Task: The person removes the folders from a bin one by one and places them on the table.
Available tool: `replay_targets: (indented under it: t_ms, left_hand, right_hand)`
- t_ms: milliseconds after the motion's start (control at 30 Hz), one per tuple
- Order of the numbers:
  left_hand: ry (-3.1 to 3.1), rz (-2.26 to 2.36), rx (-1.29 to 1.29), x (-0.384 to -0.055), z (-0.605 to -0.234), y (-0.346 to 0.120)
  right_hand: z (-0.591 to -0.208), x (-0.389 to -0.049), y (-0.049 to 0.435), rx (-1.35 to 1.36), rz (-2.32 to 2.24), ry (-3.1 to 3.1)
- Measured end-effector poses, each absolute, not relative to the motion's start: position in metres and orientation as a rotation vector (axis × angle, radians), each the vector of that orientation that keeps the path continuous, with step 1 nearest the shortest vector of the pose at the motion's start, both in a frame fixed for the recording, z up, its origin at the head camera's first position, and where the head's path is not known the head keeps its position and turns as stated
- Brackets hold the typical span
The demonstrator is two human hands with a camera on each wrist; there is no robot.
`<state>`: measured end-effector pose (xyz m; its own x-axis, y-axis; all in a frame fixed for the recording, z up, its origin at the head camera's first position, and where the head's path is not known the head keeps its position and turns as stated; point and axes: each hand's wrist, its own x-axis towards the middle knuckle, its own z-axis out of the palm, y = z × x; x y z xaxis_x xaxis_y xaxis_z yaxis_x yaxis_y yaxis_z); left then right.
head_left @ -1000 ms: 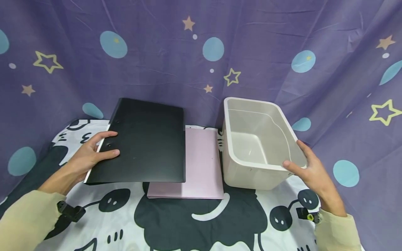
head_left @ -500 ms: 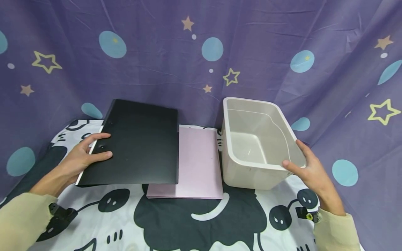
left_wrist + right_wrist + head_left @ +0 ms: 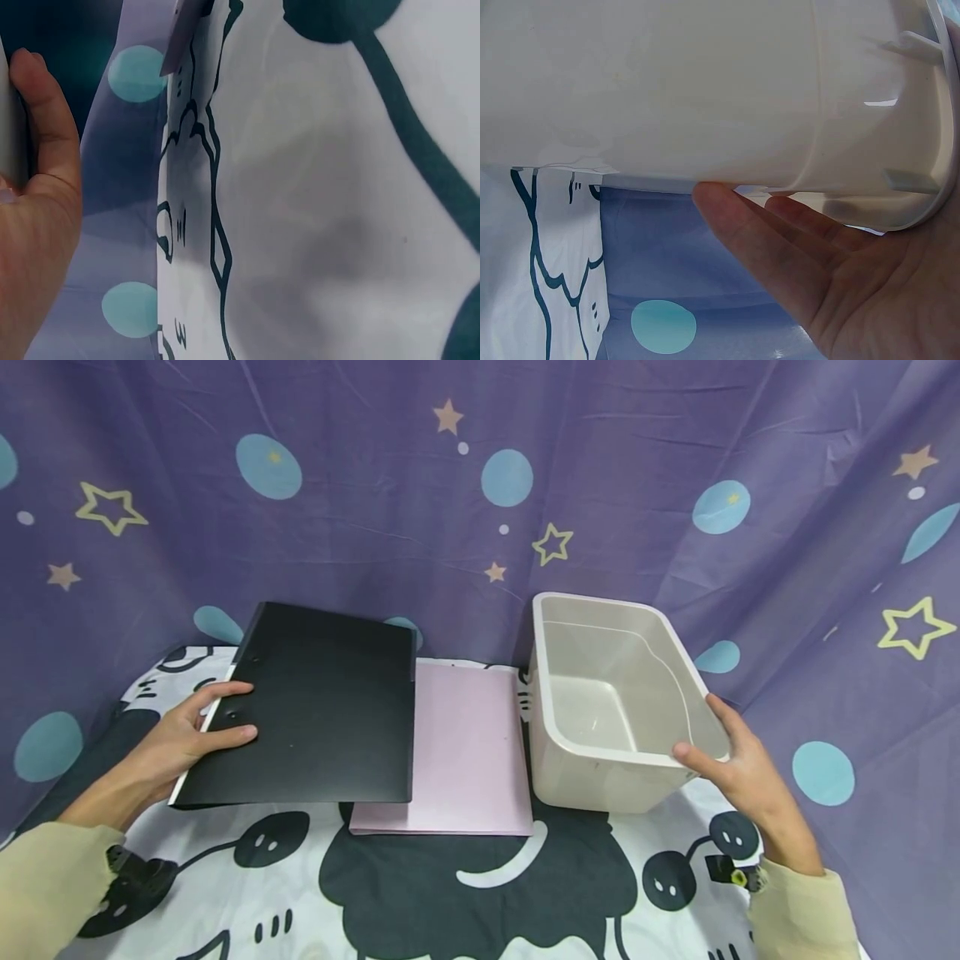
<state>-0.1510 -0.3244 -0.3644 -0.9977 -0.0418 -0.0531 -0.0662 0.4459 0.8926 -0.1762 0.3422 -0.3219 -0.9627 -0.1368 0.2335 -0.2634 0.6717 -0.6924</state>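
Note:
My left hand (image 3: 183, 735) grips a black file folder (image 3: 322, 710) by its white-edged left side, thumb and a finger lying on the cover near two small rivets. The folder is tilted above the cloth and overlaps a pink folder (image 3: 472, 743) lying flat in the middle. At the right, my right hand (image 3: 746, 777) holds the near right corner of an off-white plastic bin (image 3: 600, 781), thumb over the rim. The right wrist view shows other fingers (image 3: 735, 217) against the bin's outer wall. In the left wrist view, only part of the left hand (image 3: 49, 150) shows at the folder's edge.
A cloth (image 3: 480, 893) with black-and-white cartoon prints covers the surface. Behind everything hangs a purple curtain (image 3: 375, 485) with stars and blue dots. The bin's inside, with its bare floor (image 3: 596, 710), faces up toward the head camera.
My left hand has carried the black folder leftward and slightly down, so more of the pink folder shows. My right hand and the bin have stayed in place.

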Motion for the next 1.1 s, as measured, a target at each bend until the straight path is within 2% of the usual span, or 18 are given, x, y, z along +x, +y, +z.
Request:
replay_targets:
  t_ms: [1100]
  left_hand:
    - [2.673, 1.576, -0.119, -0.151, -0.374, -0.357]
  right_hand:
    - [-0.321, -0.175, 0.341, 0.339, 1.173, -2.707]
